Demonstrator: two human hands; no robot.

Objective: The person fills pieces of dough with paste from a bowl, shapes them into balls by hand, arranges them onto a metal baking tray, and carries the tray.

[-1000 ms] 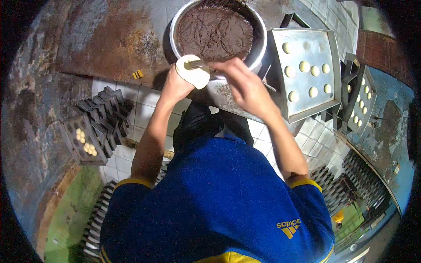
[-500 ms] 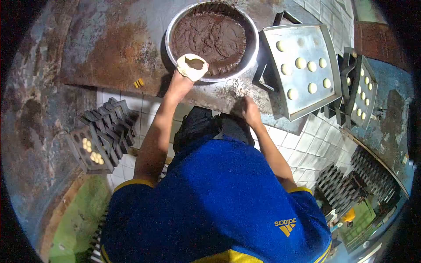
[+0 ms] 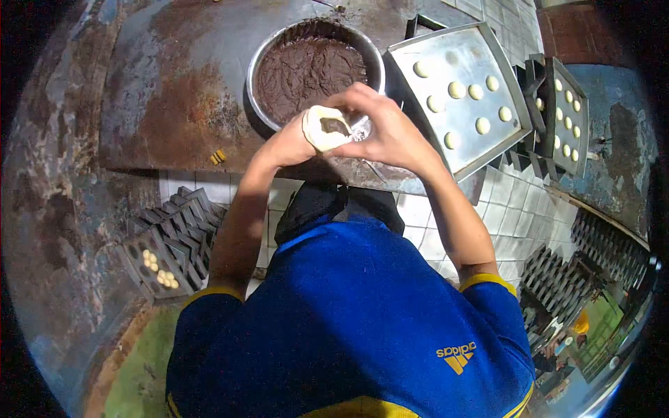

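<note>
The filled dough (image 3: pixel 316 132) is cupped in the left hand (image 3: pixel 287 146), its right side bracketed by the right hand (image 3: pixel 394 136), thumb and fingers parted.

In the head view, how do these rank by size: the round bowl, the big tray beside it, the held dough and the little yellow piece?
Largest to smallest:
- Bowl and tray: too close to rank
- Dough
- Yellow piece

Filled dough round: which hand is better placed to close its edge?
Probably the right hand: it arches close to the open side, while the left hand supports the dough round.
</note>
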